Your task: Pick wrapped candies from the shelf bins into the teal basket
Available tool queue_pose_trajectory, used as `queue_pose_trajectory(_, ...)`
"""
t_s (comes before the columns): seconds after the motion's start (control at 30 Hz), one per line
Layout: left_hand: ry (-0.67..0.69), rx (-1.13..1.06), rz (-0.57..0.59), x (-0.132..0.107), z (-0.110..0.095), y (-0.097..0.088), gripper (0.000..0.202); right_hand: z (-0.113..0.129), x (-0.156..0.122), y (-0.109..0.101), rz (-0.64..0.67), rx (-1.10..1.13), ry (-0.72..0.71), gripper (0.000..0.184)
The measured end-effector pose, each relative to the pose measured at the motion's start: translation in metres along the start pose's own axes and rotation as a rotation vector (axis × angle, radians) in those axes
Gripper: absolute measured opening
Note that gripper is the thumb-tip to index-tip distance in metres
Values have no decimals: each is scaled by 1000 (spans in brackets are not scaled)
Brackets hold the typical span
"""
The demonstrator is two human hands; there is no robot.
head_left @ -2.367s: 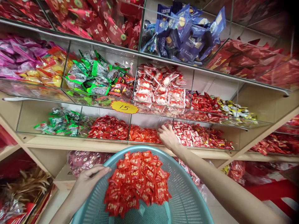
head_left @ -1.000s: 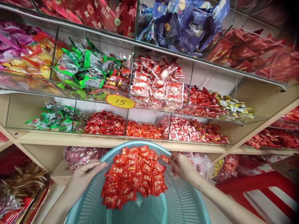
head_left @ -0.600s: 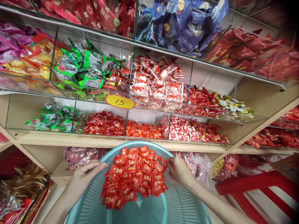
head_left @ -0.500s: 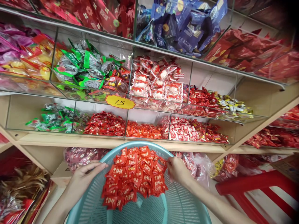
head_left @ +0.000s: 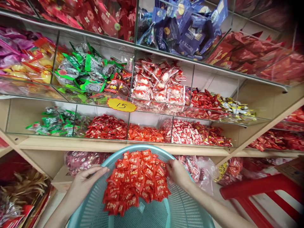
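Note:
A teal plastic basket (head_left: 194, 202) with perforated walls stands in front of me. A heap of red-wrapped candies (head_left: 137, 180) with pale lettering lies against its far side. My left hand (head_left: 87, 179) is at the basket's left rim, its thumb and fingers closing over the edge beside the candies. On the other side, my right hand (head_left: 179, 172) is closed, its curled fingers reaching inside the rim and touching the right edge of the heap. What those fingers grip is hidden. A small pale wrapper (head_left: 141, 207) lies below the heap.
Glass-fronted shelves of sorted candies rise beyond the basket, with a yellow price tag (head_left: 122, 104) marked 15. Bagged candies (head_left: 190, 166) sit under the wooden ledge (head_left: 71, 143). A cardboard box (head_left: 63, 177) is at left, a red plastic stool (head_left: 261, 186) at right.
My right hand has shifted very slightly left along the heap's edge. The basket, the candies and my left hand are almost unchanged.

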State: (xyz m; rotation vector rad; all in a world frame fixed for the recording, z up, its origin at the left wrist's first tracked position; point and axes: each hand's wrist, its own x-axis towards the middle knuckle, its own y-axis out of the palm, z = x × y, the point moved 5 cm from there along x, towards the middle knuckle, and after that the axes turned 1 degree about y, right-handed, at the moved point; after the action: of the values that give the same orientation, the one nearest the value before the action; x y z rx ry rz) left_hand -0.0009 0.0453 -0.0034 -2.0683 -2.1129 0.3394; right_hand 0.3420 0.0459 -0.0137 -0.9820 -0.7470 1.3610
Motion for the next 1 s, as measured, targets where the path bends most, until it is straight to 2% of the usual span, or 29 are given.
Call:
queue_pose_trajectory(0.23,5,9,4,0,0,0,37,-5,-6,1,51,51,-23,27)
queue_pose_trajectory(0.33,-8,0,11,-1,1,0,37,-3,-9,-7,56,19,-11,27)
queue_pose_trajectory(0.4,-20,4,9,-1,2,0,38,3,-9,-20,21,-20,-4,26)
queue_pose_trajectory(0.57,-29,-3,18,-2,3,0,41,45,8,-66,-208,-55,-123,23)
queue_pose_trajectory(0.67,-20,-10,21,-2,2,1,41,79,30,-81,-274,29,-227,20)
queue_pose_trajectory(0.73,-6,-7,18,-2,3,1,41,98,47,-81,-271,49,-236,16)
queue_pose_trajectory(0.83,12,0,20,-1,5,0,40,118,71,-71,-256,-42,-170,15)
queue_pose_trajectory(1.0,-5,-14,27,-3,7,1,38,129,90,-56,-268,-127,-67,15)
